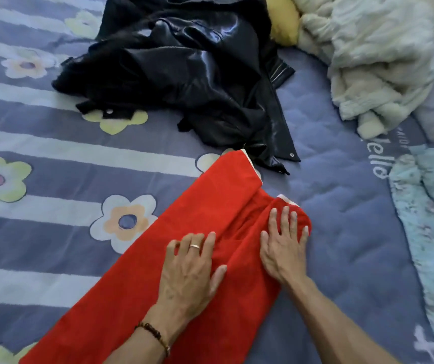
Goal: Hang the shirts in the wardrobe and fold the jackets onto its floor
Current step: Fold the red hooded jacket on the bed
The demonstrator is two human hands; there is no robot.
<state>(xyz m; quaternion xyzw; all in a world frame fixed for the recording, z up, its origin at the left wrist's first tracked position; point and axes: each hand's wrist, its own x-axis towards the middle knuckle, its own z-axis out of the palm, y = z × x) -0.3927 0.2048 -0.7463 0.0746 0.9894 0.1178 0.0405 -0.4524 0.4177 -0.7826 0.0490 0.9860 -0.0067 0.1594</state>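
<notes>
A red garment (205,206) with a pale lining lies folded into a long strip on the bed, running from the lower left up to the middle. My left hand (192,269), with a ring and a bead bracelet, presses flat on its middle. My right hand (284,245) lies flat on its rounded upper right end, fingers spread. A black leather jacket (192,72) sits crumpled beyond the red garment, its hem touching the red tip.
The bed (53,153) has a purple striped cover with flower prints. A heap of pale fluffy blanket (368,61) fills the upper right, with a yellow cushion (282,19) beside it. A light blue fuzzy cloth (431,232) lies along the right edge.
</notes>
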